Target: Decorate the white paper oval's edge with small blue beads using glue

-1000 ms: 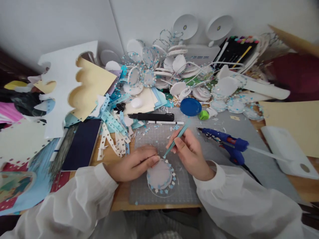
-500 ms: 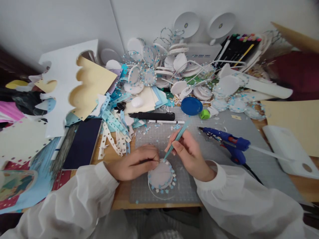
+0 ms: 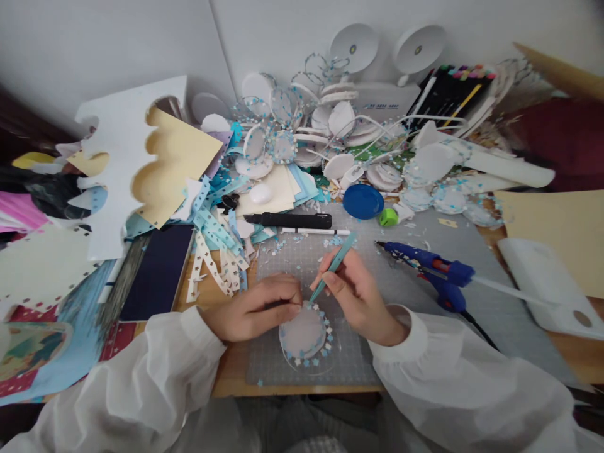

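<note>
A white paper disc (image 3: 304, 333) rimmed with small blue and white stars lies on the grey cutting mat (image 3: 406, 314) in front of me. My left hand (image 3: 255, 308) rests on the disc's upper left edge, fingers curled and pressing it down. Pinched in my right hand (image 3: 356, 296) are teal tweezers (image 3: 333, 267). Their tip touches the disc's top rim, next to my left fingertips.
A blue glue gun (image 3: 431, 270) lies on the mat to the right. A black marker (image 3: 292, 220), a white pen (image 3: 314, 232), a blue lid (image 3: 362, 201) and a green cap (image 3: 387, 217) lie behind my hands. Punched paper strips (image 3: 214, 242) and card sheets pile up left; finished discs heap at the back.
The tweezers' tip has shifted slightly left along the disc's top rim, closer to my left fingertips. The disc and both hands have otherwise stayed in place.
</note>
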Available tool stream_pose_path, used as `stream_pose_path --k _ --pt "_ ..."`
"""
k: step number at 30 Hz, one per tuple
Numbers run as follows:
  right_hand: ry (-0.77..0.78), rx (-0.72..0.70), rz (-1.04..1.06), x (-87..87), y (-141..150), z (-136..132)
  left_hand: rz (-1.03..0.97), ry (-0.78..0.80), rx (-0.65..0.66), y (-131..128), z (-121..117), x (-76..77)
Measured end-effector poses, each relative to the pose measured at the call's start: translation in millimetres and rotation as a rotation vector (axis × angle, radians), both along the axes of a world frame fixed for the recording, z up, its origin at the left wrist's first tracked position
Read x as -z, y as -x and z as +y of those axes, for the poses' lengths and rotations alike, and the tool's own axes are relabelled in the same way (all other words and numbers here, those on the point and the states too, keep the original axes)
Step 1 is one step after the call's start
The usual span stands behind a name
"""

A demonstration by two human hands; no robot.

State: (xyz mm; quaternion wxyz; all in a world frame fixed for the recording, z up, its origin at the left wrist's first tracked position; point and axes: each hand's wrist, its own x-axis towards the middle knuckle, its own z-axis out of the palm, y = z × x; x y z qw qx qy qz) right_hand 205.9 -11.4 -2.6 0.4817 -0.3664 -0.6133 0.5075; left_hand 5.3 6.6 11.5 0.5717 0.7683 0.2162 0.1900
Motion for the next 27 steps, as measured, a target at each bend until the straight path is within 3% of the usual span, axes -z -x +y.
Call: stream_pose_path --k 5,14,27 --pt "0.056 -0.006 0.003 -1.2 -0.2 0.6 -0.002 -0.006 -0.008 0.5 -0.5 1.1" --pt "0.304 -0.038 0.163 7.1 2.3 6.9 0.008 -0.023 -0.007 0.7 -0.1 0.4" --pt "0.343 -0.018 0.078 4.3 2.1 7.5 0.009 -0.042 0.025 0.6 0.4 0.2"
